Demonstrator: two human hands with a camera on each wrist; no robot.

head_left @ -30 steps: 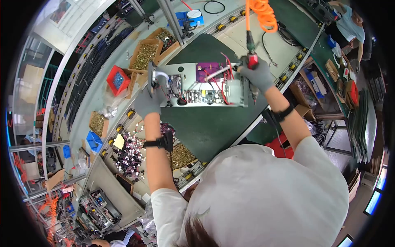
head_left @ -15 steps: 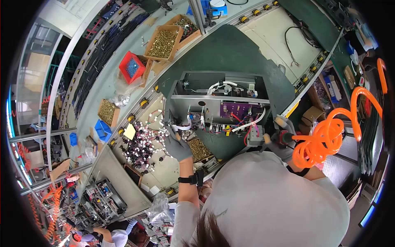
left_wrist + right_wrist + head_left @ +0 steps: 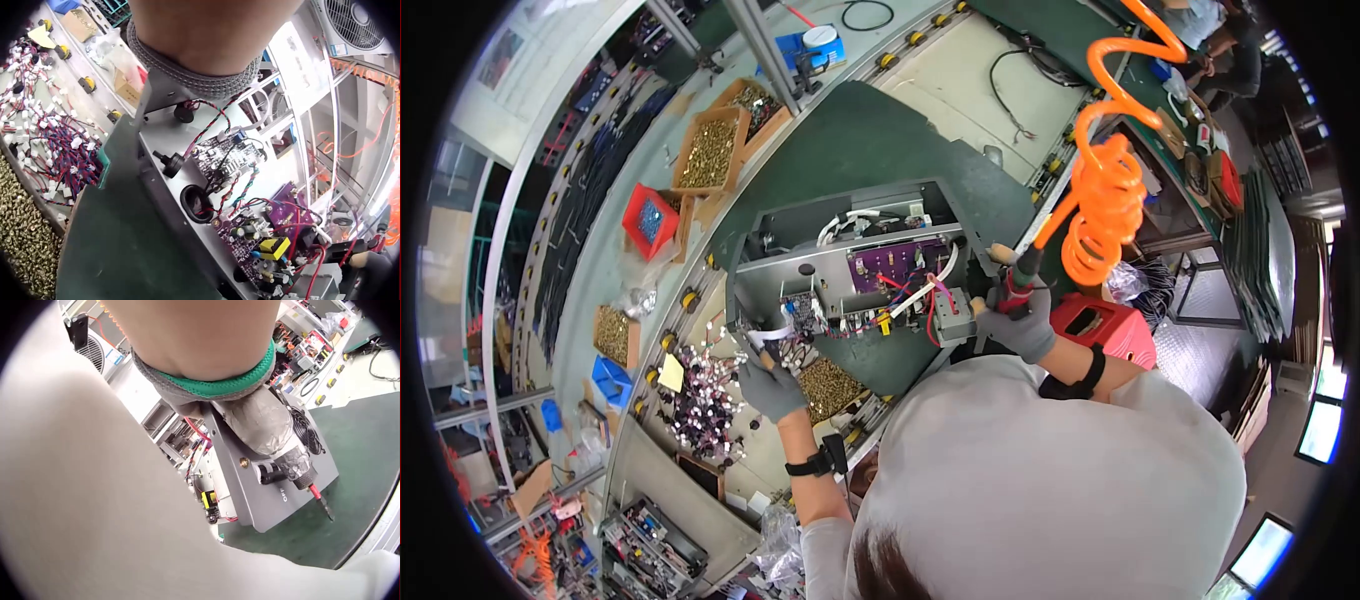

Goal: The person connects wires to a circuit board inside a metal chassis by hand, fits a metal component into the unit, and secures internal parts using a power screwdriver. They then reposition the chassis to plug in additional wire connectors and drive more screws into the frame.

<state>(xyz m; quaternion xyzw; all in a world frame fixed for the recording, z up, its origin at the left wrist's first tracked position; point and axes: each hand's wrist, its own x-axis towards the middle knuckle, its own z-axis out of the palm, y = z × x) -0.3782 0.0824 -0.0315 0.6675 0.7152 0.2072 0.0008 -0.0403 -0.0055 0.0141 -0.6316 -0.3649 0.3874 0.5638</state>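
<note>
A grey metal chassis (image 3: 762, 292) sits tilted on the green work surface in front of me, with a purple circuit board (image 3: 875, 268), wires and a grey box-shaped part (image 3: 952, 318) inside. My gloved left hand (image 3: 772, 388) grips its near left corner; the cuff hides those fingers in the left wrist view. In my gloved right hand (image 3: 1022, 328) is a red power screwdriver (image 3: 1022, 283), held beside the chassis's right end. Its silver-taped body (image 3: 256, 425) and thin bit (image 3: 322, 503) lie alongside the end panel marked OFF in the right wrist view.
An orange coiled hose (image 3: 1105, 190) hangs over the right side. Left of the chassis lie a heap of wired connectors (image 3: 705, 405) and many brass-coloured screws (image 3: 832, 385). Cardboard boxes of screws (image 3: 708, 152) and a red bin (image 3: 643, 220) stand beyond the roller track.
The chassis has come nearer and turned, bringing its second compartment into view. Both hands came back with it, the screwdriver staying in the right. The orange hose has swung about on the right.
</note>
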